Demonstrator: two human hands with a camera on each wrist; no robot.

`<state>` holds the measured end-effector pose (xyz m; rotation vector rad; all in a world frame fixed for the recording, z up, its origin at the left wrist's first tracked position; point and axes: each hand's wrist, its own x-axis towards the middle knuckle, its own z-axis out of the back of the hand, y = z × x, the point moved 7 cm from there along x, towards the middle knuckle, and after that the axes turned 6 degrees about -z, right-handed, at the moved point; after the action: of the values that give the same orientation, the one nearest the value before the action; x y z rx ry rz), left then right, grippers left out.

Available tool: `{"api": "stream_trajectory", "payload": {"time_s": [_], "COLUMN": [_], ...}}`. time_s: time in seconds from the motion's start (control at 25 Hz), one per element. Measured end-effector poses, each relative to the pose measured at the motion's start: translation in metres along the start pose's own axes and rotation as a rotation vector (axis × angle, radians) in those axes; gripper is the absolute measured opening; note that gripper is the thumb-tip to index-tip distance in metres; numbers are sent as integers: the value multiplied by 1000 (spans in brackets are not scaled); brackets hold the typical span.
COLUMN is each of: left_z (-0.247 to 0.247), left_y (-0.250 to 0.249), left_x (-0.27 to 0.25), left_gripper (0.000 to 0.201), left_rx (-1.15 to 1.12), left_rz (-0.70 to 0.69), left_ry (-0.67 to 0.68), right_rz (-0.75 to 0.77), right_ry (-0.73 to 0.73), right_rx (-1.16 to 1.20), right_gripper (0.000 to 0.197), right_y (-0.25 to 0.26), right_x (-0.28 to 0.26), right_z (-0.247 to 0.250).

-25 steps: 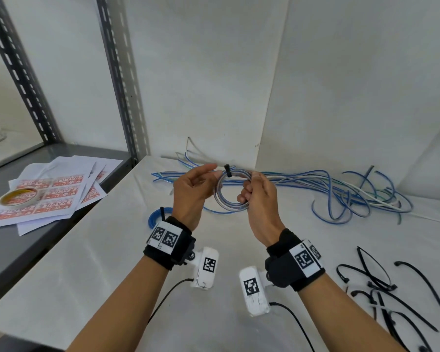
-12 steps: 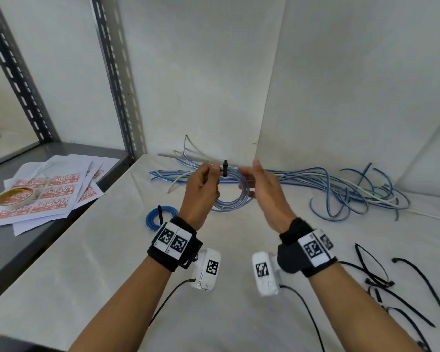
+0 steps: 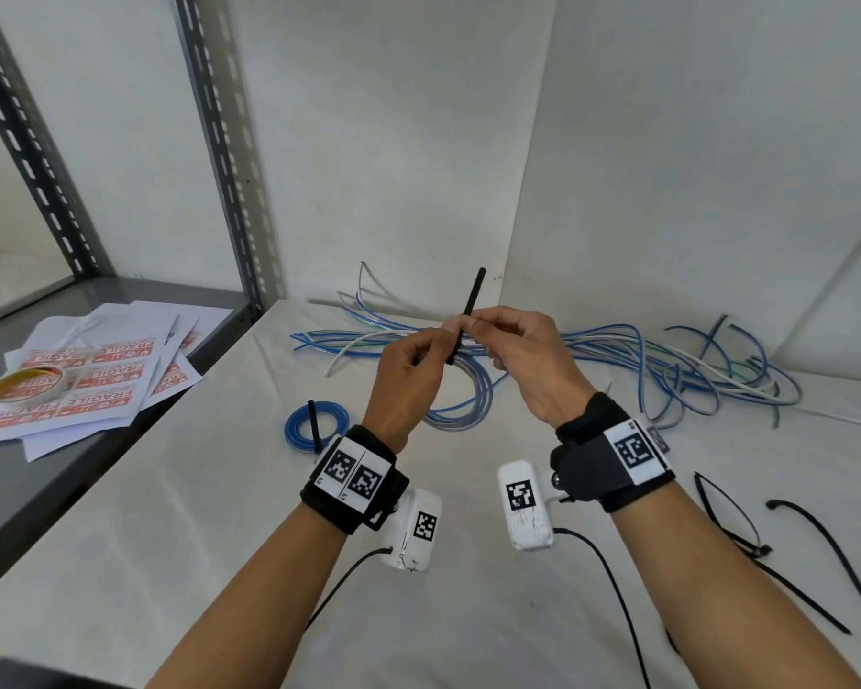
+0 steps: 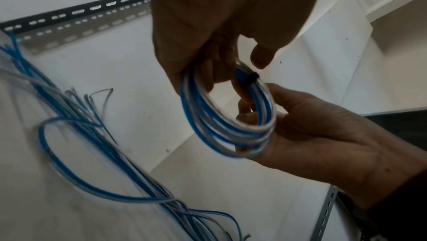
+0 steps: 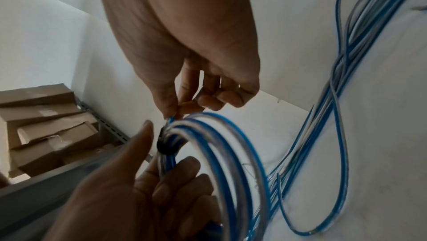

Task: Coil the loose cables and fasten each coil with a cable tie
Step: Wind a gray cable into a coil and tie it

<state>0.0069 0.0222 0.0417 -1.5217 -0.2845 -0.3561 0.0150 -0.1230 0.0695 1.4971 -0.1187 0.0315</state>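
Step in hand, by judgement: cinching the cable tie (image 3: 468, 310) round the blue-and-white coil (image 3: 461, 400), held in the air above the table (image 3: 170, 564) at centre.

Left hand (image 3: 408, 375): fingers curled round the coil at its top, beside the tie head (image 4: 251, 78). Right hand (image 3: 528, 360): thumb and forefinger pinching the tie's tail, which stands up toward 12 o'clock.

To do it well: draw the tail straight through the head in line with the band, brace the left hand close against the head so the turns stay stacked, and stop when the band sits snug. Over-tightening could crush the soft sheath.

Materials: the coil is a smooth, glossy, round-section cable in several near-circular turns. The tie is a thin, flat, matte black strip, stiff enough to stand by itself.

A finished blue coil (image 3: 315, 430), tied, lies on the table at 9 o'clock of the hands. Loose cables (image 3: 667, 370), blue, white and grey, sprawl from 12 to 3 o'clock. Spare ties (image 3: 816, 544) lie at 4 o'clock. Printed labels (image 3: 85, 375) and a tape roll (image 3: 26, 387) rest on the grey shelf at 9 o'clock.
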Motion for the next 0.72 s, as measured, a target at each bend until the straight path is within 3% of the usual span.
{"api": "stream_trajectory", "payload": {"time_s": [0.32, 0.6, 0.72], "left_z": [-8, 9, 23], "left_y": [-17, 10, 20], "left_x": [3, 1, -4], "left_gripper": [24, 31, 34], "left_rx": [-105, -109, -65], "left_rz": [-48, 59, 72], "left_ry": [-49, -104, -93], "right_rz": [-10, -159, -191], "right_ry": [-178, -151, -90], "right_rx": [152, 309, 270], "right_gripper": [15, 14, 13], "right_y": [8, -10, -16], "right_x": [-2, -2, -2], "right_z": [-4, -25, -37]}}
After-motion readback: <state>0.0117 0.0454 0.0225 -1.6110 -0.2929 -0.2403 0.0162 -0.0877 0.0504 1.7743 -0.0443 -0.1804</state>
